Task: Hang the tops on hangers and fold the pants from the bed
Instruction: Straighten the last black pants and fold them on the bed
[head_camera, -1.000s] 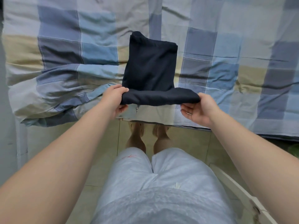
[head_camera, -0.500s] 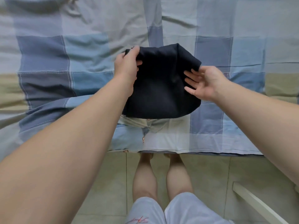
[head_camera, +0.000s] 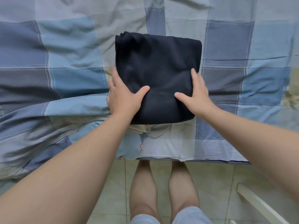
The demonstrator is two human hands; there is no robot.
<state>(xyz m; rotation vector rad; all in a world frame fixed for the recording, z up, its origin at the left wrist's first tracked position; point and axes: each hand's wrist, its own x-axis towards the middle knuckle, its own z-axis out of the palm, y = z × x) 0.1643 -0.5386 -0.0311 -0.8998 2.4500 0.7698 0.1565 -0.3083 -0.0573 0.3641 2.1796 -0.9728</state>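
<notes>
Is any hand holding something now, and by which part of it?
Nothing is gripped. The left hand lies flat on the near left edge of the folded dark pants, the right hand on their near right side.

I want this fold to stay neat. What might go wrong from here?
1. The pants look puffy, with layers bunched at the far left corner. Once the left hand and right hand lift off, the fold may spring open.
2. The cover under them is rumpled, with a ridge at the near left side, so the bundle may sit tilted and slump.
</notes>
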